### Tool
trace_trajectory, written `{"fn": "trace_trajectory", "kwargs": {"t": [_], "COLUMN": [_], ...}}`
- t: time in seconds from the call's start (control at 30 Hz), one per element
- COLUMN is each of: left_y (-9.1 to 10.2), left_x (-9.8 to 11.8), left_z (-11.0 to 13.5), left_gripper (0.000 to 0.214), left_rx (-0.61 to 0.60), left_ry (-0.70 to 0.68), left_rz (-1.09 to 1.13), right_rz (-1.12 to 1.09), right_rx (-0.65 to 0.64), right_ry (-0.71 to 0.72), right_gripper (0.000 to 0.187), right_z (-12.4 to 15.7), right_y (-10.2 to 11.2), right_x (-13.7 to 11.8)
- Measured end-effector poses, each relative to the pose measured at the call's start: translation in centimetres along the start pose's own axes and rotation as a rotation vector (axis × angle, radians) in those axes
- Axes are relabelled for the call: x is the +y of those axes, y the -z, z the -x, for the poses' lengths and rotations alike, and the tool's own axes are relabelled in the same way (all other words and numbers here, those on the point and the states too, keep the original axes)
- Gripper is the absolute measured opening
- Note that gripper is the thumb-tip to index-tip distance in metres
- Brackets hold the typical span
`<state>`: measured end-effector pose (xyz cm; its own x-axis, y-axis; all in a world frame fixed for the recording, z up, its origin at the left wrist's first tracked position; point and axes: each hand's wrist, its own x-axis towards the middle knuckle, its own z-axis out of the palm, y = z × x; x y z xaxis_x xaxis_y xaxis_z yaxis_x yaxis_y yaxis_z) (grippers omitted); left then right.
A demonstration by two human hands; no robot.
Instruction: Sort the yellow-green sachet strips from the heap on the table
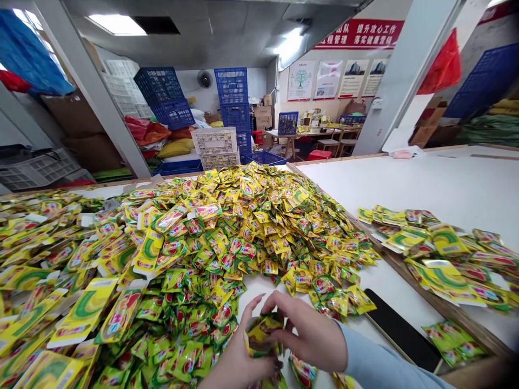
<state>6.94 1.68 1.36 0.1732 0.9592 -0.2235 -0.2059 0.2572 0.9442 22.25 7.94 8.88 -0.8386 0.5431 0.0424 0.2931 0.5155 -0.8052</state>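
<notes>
Low in the middle, my left hand (247, 362) is curled round a small yellow-and-green carton (253, 352), its opening turned up toward me. My right hand (306, 327) bends over that opening from the right, fingers closed on a yellow packet (265, 328) at the carton's mouth. How far the packet sits inside is hidden by the fingers. Just beyond both hands rises a big heap of small green and yellow packets (243, 251). Flattened or open yellow cartons (87, 308) with green and red print lie piled to the left.
A black phone (401, 327) lies right of my right sleeve, near some green packets (454, 340). Past a wooden divider (399, 270), more cartons (450, 240) are stacked on the white table (405, 181). Blue crates (232, 89) and white crates (214, 141) stand behind.
</notes>
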Motion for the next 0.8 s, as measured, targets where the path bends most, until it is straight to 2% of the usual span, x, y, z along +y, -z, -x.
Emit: {"fn": "trace_trajectory", "kwargs": {"t": [0.17, 0.2, 0.3, 0.37, 0.43, 0.5, 0.53, 0.6, 0.67, 0.73, 0.8], "left_y": [-0.1, -0.2, -0.4, -0.4, -0.5, -0.5, -0.4, -0.5, -0.5, -0.6, -0.9], "left_x": [0.4, 0.4, -0.1, -0.4, -0.6, -0.6, -0.5, -0.2, -0.1, -0.4, -0.8], "left_z": [0.5, 0.6, 0.6, 0.5, 0.3, 0.3, 0.2, 0.2, 0.2, 0.1, -0.1], "left_gripper": [0.104, 0.105, 0.106, 0.106, 0.105, 0.107, 0.109, 0.112, 0.113, 0.114, 0.119], "left_rx": [-0.033, -0.033, -0.045, -0.061, -0.064, -0.077, -0.085, -0.095, -0.085, -0.108, -0.165], "left_ry": [0.026, 0.034, 0.045, 0.004, -0.039, -0.009, 0.024, 0.062, 0.041, 0.021, 0.031], "left_rz": [-0.01, -0.037, -0.132, -0.153, -0.11, -0.036, -0.008, 0.003, -0.021, -0.029, -0.053], "right_rz": [-0.093, -0.085, -0.035, 0.016, 0.068, 0.085, 0.07, 0.021, 0.002, 0.025, 0.03], "right_rx": [0.058, 0.066, 0.004, -0.023, 0.045, 0.137, 0.142, 0.048, -0.093, -0.159, -0.163], "right_ry": [0.056, 0.08, 0.117, 0.087, 0.004, -0.069, -0.066, 0.012, 0.082, 0.06, 0.016], "right_gripper": [0.009, 0.007, 0.02, 0.024, 0.018, 0.012, 0.01, 0.019, 0.023, 0.025, 0.025], "right_z": [0.1, 0.1, 0.2, 0.3, 0.3, 0.4, 0.5, 0.7, 1.2, 1.7, 2.2], "right_y": [0.0, -0.2, -1.1, -1.6, -1.6, -1.2, -0.9, -0.3, -0.2, -0.6, -1.3], "right_x": [1.0, 1.1, 1.1, 0.8, 0.6, 0.4, 0.4, 0.7, 1.4, 2.3, 3.2]}}
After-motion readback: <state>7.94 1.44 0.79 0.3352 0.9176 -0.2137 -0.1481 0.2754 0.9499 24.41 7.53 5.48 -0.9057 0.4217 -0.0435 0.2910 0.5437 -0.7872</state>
